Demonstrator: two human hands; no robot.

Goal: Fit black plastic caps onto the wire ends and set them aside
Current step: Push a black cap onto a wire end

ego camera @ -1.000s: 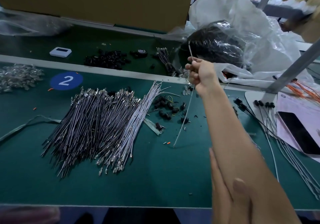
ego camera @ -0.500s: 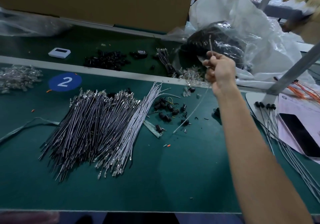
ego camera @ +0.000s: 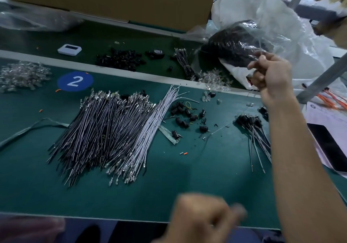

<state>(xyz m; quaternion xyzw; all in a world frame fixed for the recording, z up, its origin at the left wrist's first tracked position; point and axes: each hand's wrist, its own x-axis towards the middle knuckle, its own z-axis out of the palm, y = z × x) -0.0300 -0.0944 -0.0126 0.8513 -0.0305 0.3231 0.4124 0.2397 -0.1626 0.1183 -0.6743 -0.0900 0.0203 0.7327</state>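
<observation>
The right hand has swung right to the cap bag, fingers seemingly pinching a thin wire, so capping probably comes next. The left hand has come in low and blurred; I cannot tell its grip.

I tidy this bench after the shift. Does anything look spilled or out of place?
Loose black caps lie scattered right of the big wire pile, and tiny orange scraps dot the green mat. Nothing looks damaged.

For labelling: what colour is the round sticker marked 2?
The sticker is blue, numeral white; head view.
</observation>
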